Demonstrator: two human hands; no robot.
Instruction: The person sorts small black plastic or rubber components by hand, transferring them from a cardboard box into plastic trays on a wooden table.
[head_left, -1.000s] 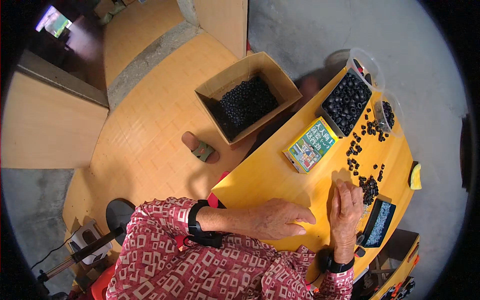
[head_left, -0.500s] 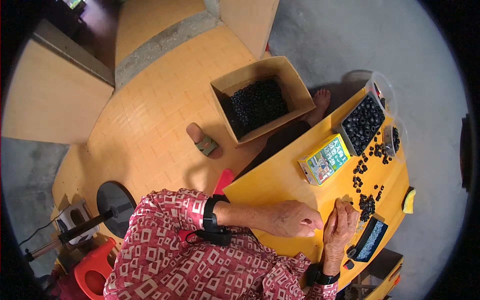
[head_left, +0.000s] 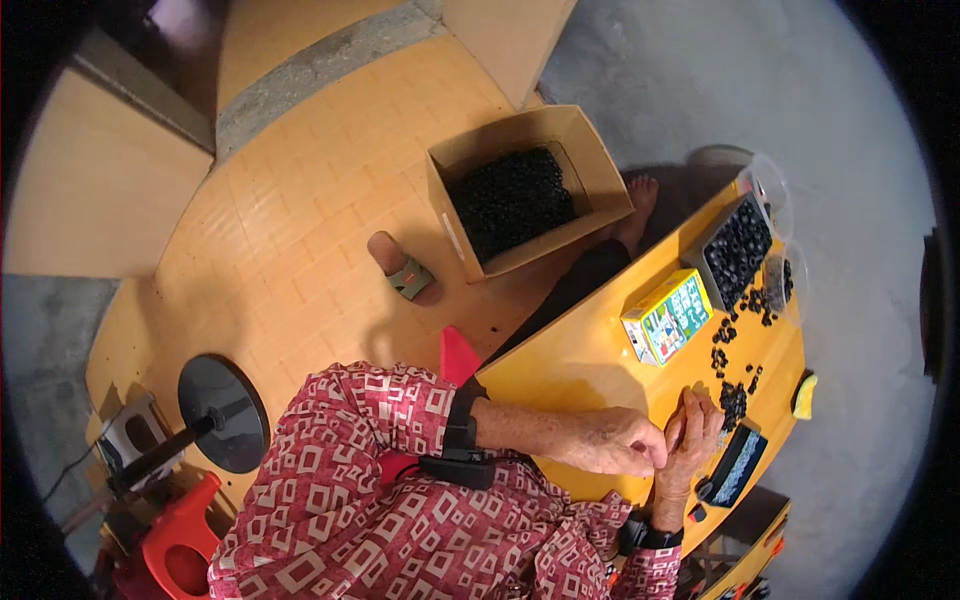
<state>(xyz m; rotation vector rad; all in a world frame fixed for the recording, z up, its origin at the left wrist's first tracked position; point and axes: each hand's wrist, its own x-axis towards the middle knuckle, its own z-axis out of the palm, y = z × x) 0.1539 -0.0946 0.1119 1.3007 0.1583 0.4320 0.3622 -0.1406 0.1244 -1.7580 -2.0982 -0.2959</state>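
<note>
The bare left hand [head_left: 612, 440], fingers bent, overlaps the curled right hand [head_left: 693, 437]; whether either grips anything, I can't tell. Small chunky black pieces [head_left: 734, 403] lie on the yellow wooden bench [head_left: 590, 388], lower right.

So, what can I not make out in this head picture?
- Left hand: head view; its curl hides whether it holds anything.
- Right hand: head view; it may likewise hide something.
- Pale bits: head view; too small to identify.
- Red stool: head view; cut off by the lower edge.
</note>
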